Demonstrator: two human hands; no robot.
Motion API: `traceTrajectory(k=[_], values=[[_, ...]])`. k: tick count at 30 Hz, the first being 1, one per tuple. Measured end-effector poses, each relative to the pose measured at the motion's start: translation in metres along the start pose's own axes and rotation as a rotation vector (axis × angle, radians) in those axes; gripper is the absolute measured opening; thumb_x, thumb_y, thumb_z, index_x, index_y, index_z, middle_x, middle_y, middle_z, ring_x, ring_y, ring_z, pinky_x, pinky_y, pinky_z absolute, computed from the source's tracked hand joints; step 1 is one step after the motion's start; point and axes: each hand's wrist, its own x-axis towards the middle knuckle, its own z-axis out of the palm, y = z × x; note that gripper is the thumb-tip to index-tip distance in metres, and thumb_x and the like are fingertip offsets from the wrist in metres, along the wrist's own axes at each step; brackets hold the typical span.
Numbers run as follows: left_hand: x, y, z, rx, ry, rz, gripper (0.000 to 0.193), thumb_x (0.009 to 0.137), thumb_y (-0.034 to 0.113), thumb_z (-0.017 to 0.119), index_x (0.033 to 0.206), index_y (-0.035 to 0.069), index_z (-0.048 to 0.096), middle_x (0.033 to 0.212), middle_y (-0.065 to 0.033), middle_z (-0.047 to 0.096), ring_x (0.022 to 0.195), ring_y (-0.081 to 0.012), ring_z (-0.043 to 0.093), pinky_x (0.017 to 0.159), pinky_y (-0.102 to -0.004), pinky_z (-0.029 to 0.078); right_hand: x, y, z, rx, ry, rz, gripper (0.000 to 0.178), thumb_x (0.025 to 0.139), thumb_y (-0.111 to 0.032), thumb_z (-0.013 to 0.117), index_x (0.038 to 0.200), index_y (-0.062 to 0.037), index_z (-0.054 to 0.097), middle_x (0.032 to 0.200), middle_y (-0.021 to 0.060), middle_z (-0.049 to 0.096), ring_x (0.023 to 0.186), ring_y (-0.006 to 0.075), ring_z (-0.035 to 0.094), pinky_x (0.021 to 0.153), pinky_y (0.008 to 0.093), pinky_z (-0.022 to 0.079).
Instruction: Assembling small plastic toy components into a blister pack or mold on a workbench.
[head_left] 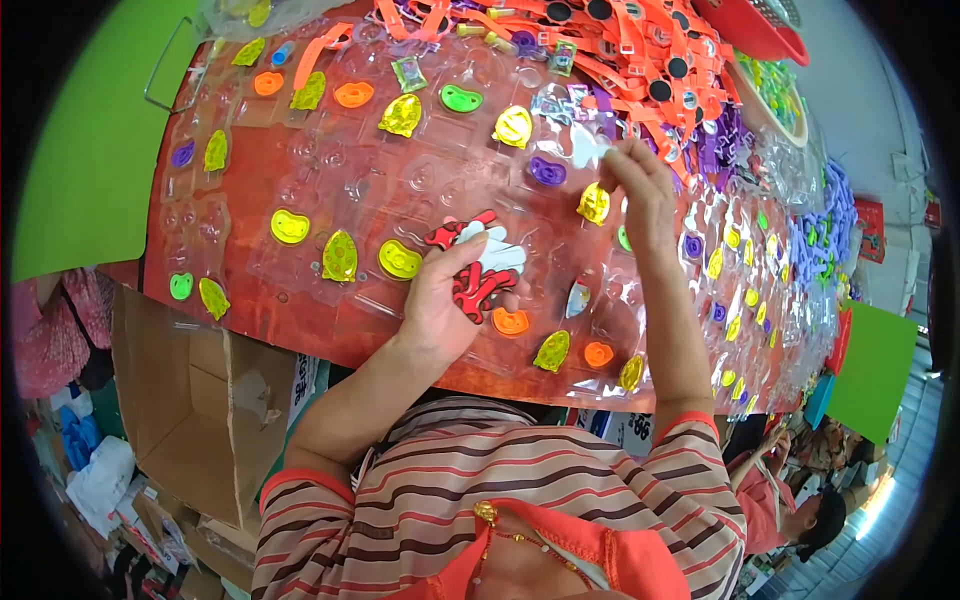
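My left hand [440, 300] is closed on a stack of flat red, white and black cut-out pieces [490, 262], the thumb lying on top. Farther right and forward, my right hand [643, 185] pinches the edge of a flat white cut-out piece [586, 148] above a clear plastic blister tray. Close to that hand lie a purple pacifier [547, 171] and a shiny yellow toy [593, 204] in the tray hollows. An orange pacifier [510, 321] is just below my left hand, and a yellow one [399, 259] sits to its left.
Clear blister trays cover the red-brown table [240, 165], many holding yellow toys and pacifiers. A heap of orange watch-like straps [640, 50] fills the far side, with a red basket [780, 35] beyond. An open cardboard box [175, 400] stands below the left edge. Another person [790, 510] is at the right.
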Motion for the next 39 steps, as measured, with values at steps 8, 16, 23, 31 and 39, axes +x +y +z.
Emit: traceTrajectory(k=[8,16,23,31,39], values=[[-0.03,0.005,-0.008,-0.083,0.0,-0.025,0.032,0.089,0.012,0.051,0.119,0.004,0.05,0.106,-0.0195,0.062,0.08,-0.0329,0.067,0.055,-0.0391,0.057,0.029,0.003,-0.019,-0.542,-0.138,-0.156,0.029,0.088,-0.027,0.056,0.086,0.0024,0.056,0.067,0.013,0.053,0.063,0.0236,0.053,0.061,0.0349,0.042],[-0.046,-0.003,-0.014,0.009,0.036,0.009,0.041,0.089,0.011,0.048,0.13,0.01,0.041,0.112,-0.0224,0.058,0.08,-0.039,0.064,0.054,-0.0436,0.056,0.063,0.007,-0.025,-0.694,-0.152,-0.169,0.029,0.087,-0.027,0.055,0.084,0.0019,0.055,0.07,0.018,0.057,0.065,0.0321,0.056,0.062,0.0396,0.043],[-0.04,-0.006,-0.019,-0.024,0.026,-0.001,0.041,0.09,0.014,0.049,0.13,0.012,0.041,0.113,-0.0226,0.057,0.082,-0.0397,0.063,0.054,-0.0443,0.055,0.089,0.036,-0.029,-0.878,-0.464,-0.427,0.022,0.083,-0.022,0.057,0.085,-0.0007,0.056,0.077,0.016,0.058,0.072,0.0321,0.057,0.064,0.0397,0.044],[-0.013,-0.008,0.0,0.117,0.049,0.041,0.029,0.089,0.013,0.051,0.115,0.0,0.052,0.104,-0.0217,0.062,0.073,-0.0304,0.065,0.051,-0.0388,0.053,0.076,0.019,-0.005,-1.293,-0.251,-0.7,0.023,0.085,-0.022,0.056,0.104,-0.0083,0.059,0.085,0.0104,0.06,0.084,0.0286,0.06,0.066,0.0439,0.046],[-0.013,-0.007,-0.005,0.208,-0.002,0.108,0.028,0.089,0.013,0.052,0.112,-0.004,0.053,0.101,-0.0214,0.063,0.071,-0.0266,0.066,0.05,-0.034,0.054,-0.014,-0.025,0.048,-0.346,-0.791,-0.245,0.018,0.089,-0.016,0.058,0.087,0.0014,0.058,0.073,0.0058,0.055,0.067,0.0133,0.051,0.06,0.0288,0.041]])
